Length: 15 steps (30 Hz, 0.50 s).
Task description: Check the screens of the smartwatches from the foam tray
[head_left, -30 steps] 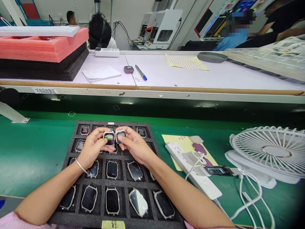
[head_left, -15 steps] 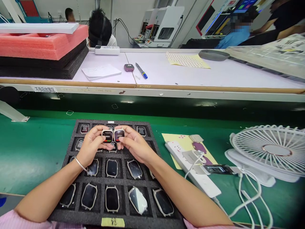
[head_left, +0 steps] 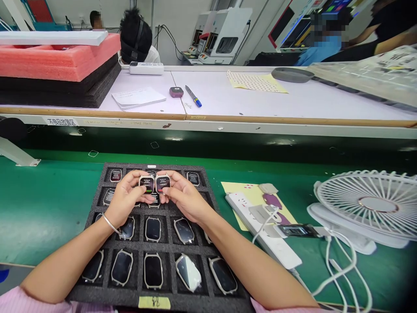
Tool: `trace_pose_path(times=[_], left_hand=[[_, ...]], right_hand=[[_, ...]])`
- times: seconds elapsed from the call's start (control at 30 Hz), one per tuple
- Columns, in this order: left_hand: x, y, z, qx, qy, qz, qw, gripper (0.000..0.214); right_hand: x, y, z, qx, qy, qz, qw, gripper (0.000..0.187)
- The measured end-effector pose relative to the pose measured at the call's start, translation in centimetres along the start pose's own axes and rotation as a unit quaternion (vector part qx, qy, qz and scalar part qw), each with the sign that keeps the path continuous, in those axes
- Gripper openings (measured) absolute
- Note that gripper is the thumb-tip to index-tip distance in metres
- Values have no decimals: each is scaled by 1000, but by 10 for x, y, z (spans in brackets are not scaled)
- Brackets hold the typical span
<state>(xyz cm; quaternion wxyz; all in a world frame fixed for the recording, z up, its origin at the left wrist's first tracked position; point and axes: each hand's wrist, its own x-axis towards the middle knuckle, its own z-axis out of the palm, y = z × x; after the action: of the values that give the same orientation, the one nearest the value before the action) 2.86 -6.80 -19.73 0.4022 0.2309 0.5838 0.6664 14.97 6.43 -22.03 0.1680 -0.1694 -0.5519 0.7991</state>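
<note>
Two smartwatch bodies without straps are held side by side over the far half of a black foam tray (head_left: 137, 244). My left hand (head_left: 127, 195) is closed on the left smartwatch (head_left: 147, 183), its thumb at the lower edge of the lit screen. My right hand (head_left: 187, 195) pinches the right smartwatch (head_left: 162, 183), thumb on its lit screen. Both displays show small text, too small to read. Below them, the tray's pockets hold several more watches, such as a dark-screened watch (head_left: 153, 271) and one with a pale film (head_left: 188, 273). My hands hide some far pockets.
Right of the tray lie a white power strip (head_left: 260, 230), a yellow sheet (head_left: 239, 217), cables (head_left: 345, 274) and a white fan (head_left: 374, 204). The raised shelf (head_left: 208, 98) behind carries a pen (head_left: 193, 96), paper (head_left: 138, 98) and stacked foam (head_left: 58, 63). Other people sit beyond.
Both hands and watches stay nearly in place. The coloured area low on the left watch's screen has changed from red and green to a small green strip.
</note>
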Motion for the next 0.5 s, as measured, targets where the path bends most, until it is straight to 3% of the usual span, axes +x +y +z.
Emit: trace_pose_path(times=[0.17, 0.37, 0.43, 0.5], left_hand=[[0, -1, 1, 8, -1, 4, 1000, 40], [3, 6, 0, 10, -15, 44, 999, 65], [-3, 16, 0, -17, -68, 41, 997, 62], [-18, 29, 2, -60, -179, 17, 982, 61]], right_hand=[[1, 2, -2, 3, 11, -5, 1000, 37], [3, 1, -4, 34, 10, -24, 999, 50], [3, -1, -3, 41, -3, -34, 999, 54], [1, -4, -2, 31, -16, -47, 998, 54]])
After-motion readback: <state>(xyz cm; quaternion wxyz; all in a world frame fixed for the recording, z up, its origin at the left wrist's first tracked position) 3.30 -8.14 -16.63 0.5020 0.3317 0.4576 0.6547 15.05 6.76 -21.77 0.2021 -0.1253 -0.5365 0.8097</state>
